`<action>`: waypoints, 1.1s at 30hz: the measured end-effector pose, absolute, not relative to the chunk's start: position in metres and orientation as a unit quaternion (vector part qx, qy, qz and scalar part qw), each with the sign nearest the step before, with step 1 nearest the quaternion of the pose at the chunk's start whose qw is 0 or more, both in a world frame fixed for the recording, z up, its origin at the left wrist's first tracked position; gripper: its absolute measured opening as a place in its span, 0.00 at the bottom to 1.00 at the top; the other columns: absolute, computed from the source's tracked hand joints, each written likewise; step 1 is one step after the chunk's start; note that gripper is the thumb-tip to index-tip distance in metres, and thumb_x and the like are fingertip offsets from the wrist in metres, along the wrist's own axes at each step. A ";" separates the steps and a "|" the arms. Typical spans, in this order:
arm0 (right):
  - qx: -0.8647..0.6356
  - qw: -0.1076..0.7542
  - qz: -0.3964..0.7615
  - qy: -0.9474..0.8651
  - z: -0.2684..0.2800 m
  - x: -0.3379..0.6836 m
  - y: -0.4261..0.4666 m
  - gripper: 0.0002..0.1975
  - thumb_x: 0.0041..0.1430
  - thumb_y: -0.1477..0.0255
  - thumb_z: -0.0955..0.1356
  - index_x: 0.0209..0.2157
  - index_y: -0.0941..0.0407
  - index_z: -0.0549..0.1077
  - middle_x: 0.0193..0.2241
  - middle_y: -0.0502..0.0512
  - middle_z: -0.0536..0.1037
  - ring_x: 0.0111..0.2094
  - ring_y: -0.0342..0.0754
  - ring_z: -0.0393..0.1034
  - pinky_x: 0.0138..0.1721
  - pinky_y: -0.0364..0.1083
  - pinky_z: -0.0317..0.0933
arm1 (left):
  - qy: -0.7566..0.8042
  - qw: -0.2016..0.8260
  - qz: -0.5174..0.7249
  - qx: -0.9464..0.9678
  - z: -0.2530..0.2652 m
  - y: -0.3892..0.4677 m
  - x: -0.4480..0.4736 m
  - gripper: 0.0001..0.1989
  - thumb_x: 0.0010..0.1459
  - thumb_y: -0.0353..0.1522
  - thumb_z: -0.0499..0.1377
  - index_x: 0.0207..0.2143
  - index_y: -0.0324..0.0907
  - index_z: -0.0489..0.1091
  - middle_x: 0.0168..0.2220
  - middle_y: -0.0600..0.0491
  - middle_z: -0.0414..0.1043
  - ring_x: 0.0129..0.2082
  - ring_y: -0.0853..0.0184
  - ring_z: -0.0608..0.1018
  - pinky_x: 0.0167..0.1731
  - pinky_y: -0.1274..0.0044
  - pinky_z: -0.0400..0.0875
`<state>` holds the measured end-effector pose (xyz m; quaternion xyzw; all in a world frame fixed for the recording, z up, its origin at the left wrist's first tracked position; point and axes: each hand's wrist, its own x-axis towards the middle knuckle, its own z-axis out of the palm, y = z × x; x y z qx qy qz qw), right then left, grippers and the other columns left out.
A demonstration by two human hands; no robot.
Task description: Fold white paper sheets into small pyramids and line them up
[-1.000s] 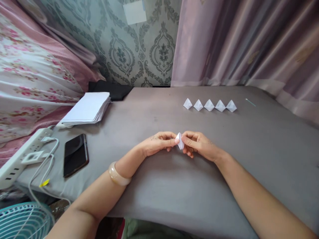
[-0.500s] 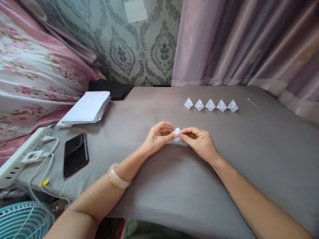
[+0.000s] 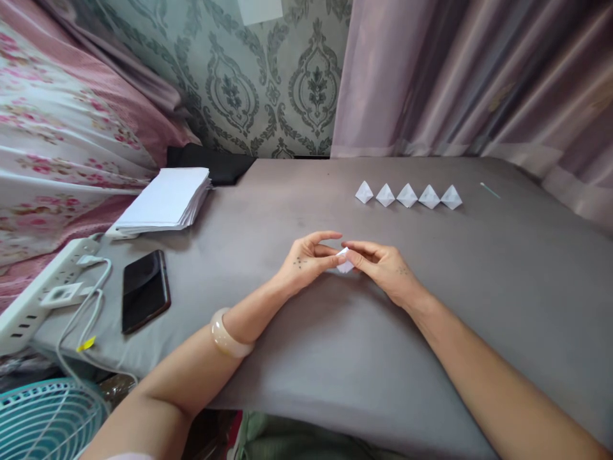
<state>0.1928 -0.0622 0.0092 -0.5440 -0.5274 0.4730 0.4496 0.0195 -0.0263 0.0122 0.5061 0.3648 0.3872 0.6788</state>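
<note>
Bench (image 3: 287,191), covered in smooth grey cloth, spreads beneath both hands. Taking their meeting point as the clock's centre, a long white plastic power strip (image 3: 29,306) runs along the left side at nine o'clock, probably to keep its cables aside. A thick stack of white paper sheets (image 3: 163,198) sits between nine and ten, seemingly aside yet reachable. The left hand (image 3: 306,262) is drawn into a thumb-and-finger pinch, index lifted clear; the right hand (image 3: 385,268) pinches likewise, thumb laid in front. A glossy black rectangular phone (image 3: 145,294) lies near nine. Five white diamond-shaped folded-paper pieces (image 3: 407,195) line up between one and two, perhaps spaced for easy counting. The small white folded-paper piece (image 3: 344,267) is between both hands' fingertips, gripped from two sides, likely to steady its creases. A thin pale stick (image 3: 490,190) lies at two.
</note>
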 end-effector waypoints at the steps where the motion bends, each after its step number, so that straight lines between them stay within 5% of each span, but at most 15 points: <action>1: -0.545 0.446 0.476 -0.527 0.009 0.193 -0.062 0.18 0.50 0.58 0.72 0.39 0.54 0.79 0.35 0.54 0.80 0.34 0.46 0.73 0.37 0.47 0.67 | 0.372 0.680 0.379 0.506 0.013 -0.026 0.020 0.27 0.42 0.32 0.71 0.46 0.37 0.70 0.29 0.50 0.79 0.28 0.69 0.79 0.36 0.75 0.73; 8: -0.567 0.455 0.482 -0.489 0.009 0.188 -0.060 0.17 0.46 0.57 0.73 0.30 0.57 0.79 0.28 0.54 0.80 0.29 0.45 0.71 0.34 0.46 0.65 | 0.423 0.714 0.272 0.488 0.008 -0.019 0.020 0.18 0.46 0.35 0.70 0.38 0.34 0.74 0.27 0.49 0.76 0.27 0.70 0.77 0.31 0.78 0.72; 15: -0.550 0.436 0.510 -0.497 0.010 0.194 -0.059 0.19 0.50 0.56 0.71 0.36 0.56 0.79 0.35 0.56 0.80 0.34 0.46 0.71 0.33 0.44 0.64 | 0.420 0.659 0.302 0.546 0.007 -0.018 0.019 0.12 0.47 0.36 0.68 0.29 0.35 0.75 0.23 0.54 0.72 0.23 0.76 0.70 0.26 0.82 0.64; 21: -0.582 0.417 0.456 -0.528 0.006 0.192 -0.051 0.13 0.50 0.62 0.71 0.32 0.58 0.78 0.29 0.54 0.79 0.29 0.44 0.71 0.33 0.45 0.63 | 0.419 0.635 0.256 0.597 0.006 -0.015 0.018 0.11 0.51 0.36 0.64 0.31 0.34 0.74 0.23 0.54 0.70 0.22 0.76 0.69 0.25 0.82 0.63; 29: -0.576 0.315 0.310 -0.688 -0.009 0.209 -0.030 0.11 0.56 0.68 0.67 0.38 0.53 0.79 0.36 0.55 0.78 0.37 0.48 0.72 0.43 0.49 0.63 | 0.424 0.472 0.227 0.739 -0.009 0.013 0.020 0.11 0.52 0.36 0.61 0.33 0.37 0.78 0.28 0.52 0.74 0.28 0.71 0.72 0.28 0.81 0.63; 33: -0.581 0.282 0.272 -0.713 -0.008 0.218 -0.029 0.12 0.54 0.69 0.69 0.40 0.54 0.78 0.37 0.55 0.75 0.34 0.46 0.69 0.41 0.49 0.63 | 0.403 0.472 0.175 0.764 -0.004 0.021 0.020 0.11 0.51 0.35 0.62 0.35 0.36 0.77 0.25 0.55 0.71 0.23 0.74 0.68 0.24 0.81 0.61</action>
